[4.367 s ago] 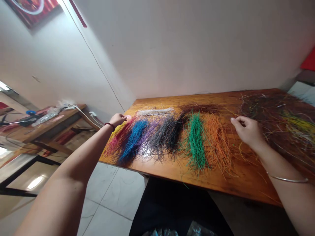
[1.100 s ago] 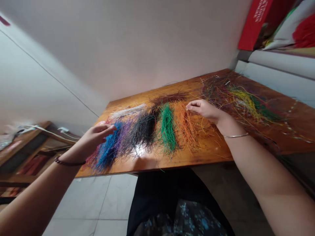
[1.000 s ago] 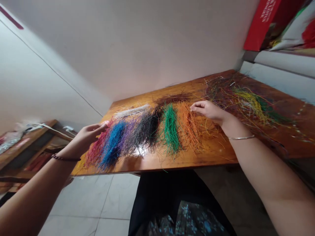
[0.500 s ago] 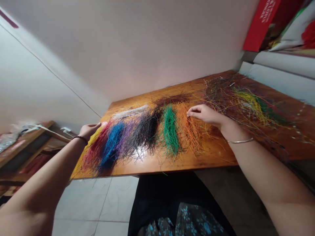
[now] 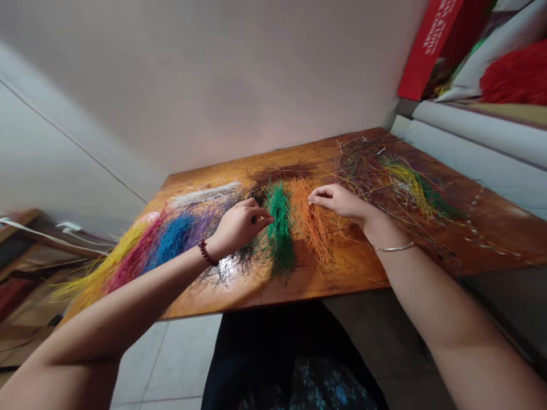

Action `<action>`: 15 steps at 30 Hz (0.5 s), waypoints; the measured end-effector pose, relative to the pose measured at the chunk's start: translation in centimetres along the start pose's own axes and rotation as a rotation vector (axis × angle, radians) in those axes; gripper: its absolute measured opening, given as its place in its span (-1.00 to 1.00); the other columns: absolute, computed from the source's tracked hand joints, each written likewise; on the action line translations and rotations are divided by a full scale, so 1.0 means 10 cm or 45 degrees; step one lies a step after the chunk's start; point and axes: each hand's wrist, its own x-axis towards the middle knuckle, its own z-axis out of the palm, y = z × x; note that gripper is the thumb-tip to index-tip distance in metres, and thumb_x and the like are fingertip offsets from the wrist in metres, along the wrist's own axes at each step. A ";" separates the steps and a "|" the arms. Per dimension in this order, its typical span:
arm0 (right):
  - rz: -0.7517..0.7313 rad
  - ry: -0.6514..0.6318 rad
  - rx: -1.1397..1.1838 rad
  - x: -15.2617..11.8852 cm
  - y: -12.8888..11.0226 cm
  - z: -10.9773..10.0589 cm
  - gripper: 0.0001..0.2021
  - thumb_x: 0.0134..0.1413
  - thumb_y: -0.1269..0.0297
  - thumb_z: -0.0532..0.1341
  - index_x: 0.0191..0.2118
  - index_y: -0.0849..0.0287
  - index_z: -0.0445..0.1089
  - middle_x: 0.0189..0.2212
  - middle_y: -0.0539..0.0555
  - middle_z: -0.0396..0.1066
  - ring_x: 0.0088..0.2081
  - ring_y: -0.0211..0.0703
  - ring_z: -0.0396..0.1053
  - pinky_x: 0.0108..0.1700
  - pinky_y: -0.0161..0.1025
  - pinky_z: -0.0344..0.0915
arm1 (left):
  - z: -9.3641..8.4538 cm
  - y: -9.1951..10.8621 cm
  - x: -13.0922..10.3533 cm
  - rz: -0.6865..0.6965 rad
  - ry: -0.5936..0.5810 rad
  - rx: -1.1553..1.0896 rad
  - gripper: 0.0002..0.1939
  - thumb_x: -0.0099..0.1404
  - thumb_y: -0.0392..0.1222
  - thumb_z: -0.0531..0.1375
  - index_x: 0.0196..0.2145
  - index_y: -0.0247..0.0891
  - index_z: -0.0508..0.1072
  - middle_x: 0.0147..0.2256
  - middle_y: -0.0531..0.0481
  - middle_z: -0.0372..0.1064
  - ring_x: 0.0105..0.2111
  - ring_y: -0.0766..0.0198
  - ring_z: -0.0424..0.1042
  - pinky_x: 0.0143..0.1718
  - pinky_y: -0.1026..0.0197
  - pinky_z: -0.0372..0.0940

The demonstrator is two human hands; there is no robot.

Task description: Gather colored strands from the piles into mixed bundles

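My left hand (image 5: 240, 228), with a dark beaded bracelet at its wrist, hovers over the grey-black strands (image 5: 222, 262). Its thumb and fingertips are pinched at the left side of the green strands (image 5: 281, 228); anything between them is too fine to see. To the right, my right hand (image 5: 339, 202) is pinched beside the upper part of the orange strands (image 5: 314, 228). I cannot make out what its fingertips hold. Purple strands (image 5: 200, 225), blue strands (image 5: 174, 236), crimson strands (image 5: 132, 259) and yellow strands (image 5: 117, 256) lie in a row leftward.
Along the back of the wooden table (image 5: 252, 293) lie white strands (image 5: 205, 195) and dark brown strands (image 5: 284, 172). A tangled multicoloured heap (image 5: 405, 182) spreads over the right side. Beyond it stands a red box (image 5: 429, 51). The wall borders the table's far edge.
My left hand has swung right from the yellow and crimson strands to beside the green ones. My right hand stays pinched at the orange strands. The camera view has turned slightly right.
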 end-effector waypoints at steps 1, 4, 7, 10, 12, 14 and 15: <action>-0.002 -0.002 0.014 0.00 -0.01 -0.01 -0.56 -0.05 -0.12 0.30 -0.42 0.25 0.45 -0.56 -0.01 0.28 -0.49 -0.31 0.12 -0.41 -0.28 0.03 | 0.03 -0.01 0.01 -0.002 0.006 0.000 -0.68 0.32 0.08 0.17 -0.27 -0.16 0.62 -0.32 -0.07 0.39 -0.32 0.23 0.34 -0.27 0.22 0.19; -0.001 -0.013 0.078 -0.01 -0.03 -0.03 -0.57 -0.04 -0.12 0.30 -0.41 0.24 0.43 -0.60 -0.06 0.18 -0.52 -0.33 0.04 -0.45 -0.29 -0.05 | 0.06 -0.04 0.04 0.020 0.011 -0.079 -0.67 0.30 0.10 0.19 -0.31 -0.19 0.61 -0.33 -0.07 0.39 -0.34 0.25 0.34 -0.28 0.23 0.18; 0.029 0.001 0.209 -0.01 -0.02 -0.03 -0.58 0.02 -0.12 0.28 -0.37 0.22 0.40 -0.63 -0.10 0.09 -0.56 -0.35 -0.03 -0.50 -0.29 -0.11 | 0.03 0.03 0.06 -0.056 -0.028 -0.342 -0.63 0.24 0.14 0.23 -0.34 -0.24 0.58 -0.37 -0.05 0.37 -0.40 0.28 0.30 -0.34 0.24 0.18; 0.054 0.038 0.393 -0.01 0.00 -0.03 -0.61 0.11 -0.10 0.21 -0.35 0.19 0.39 -0.60 -0.09 0.06 -0.59 -0.36 -0.04 -0.54 -0.30 -0.15 | -0.01 0.11 0.06 -0.464 -0.063 -0.814 -0.58 0.19 0.19 0.24 -0.39 -0.29 0.48 -0.55 0.05 0.21 -0.58 0.37 0.14 -0.55 0.29 0.04; 0.072 0.062 0.478 -0.01 0.00 -0.03 -0.66 0.14 -0.04 0.20 -0.34 0.19 0.39 -0.56 -0.06 0.07 -0.58 -0.37 -0.02 -0.55 -0.31 -0.15 | 0.02 0.10 0.06 -0.762 -0.044 -1.094 -0.59 0.14 0.18 0.27 -0.41 -0.27 0.40 -0.64 0.16 0.02 -0.67 0.43 -0.04 -0.65 0.31 -0.12; 0.089 0.085 0.503 -0.01 0.00 -0.03 -0.72 0.13 0.04 0.23 -0.34 0.19 0.38 -0.54 -0.05 0.08 -0.57 -0.38 0.00 -0.56 -0.32 -0.14 | 0.10 0.03 0.06 -0.945 -0.024 -1.233 -0.59 0.07 0.14 0.32 -0.39 -0.27 0.39 -0.66 0.22 -0.10 -0.70 0.46 -0.14 -0.67 0.31 -0.24; 0.090 0.091 0.501 0.00 0.00 -0.03 -0.75 0.12 0.08 0.24 -0.35 0.19 0.38 -0.54 -0.05 0.08 -0.58 -0.39 0.00 -0.56 -0.33 -0.13 | 0.14 -0.01 0.06 -1.000 -0.033 -1.256 -0.58 0.05 0.13 0.34 -0.36 -0.28 0.41 -0.66 0.23 -0.11 -0.70 0.47 -0.16 -0.68 0.31 -0.27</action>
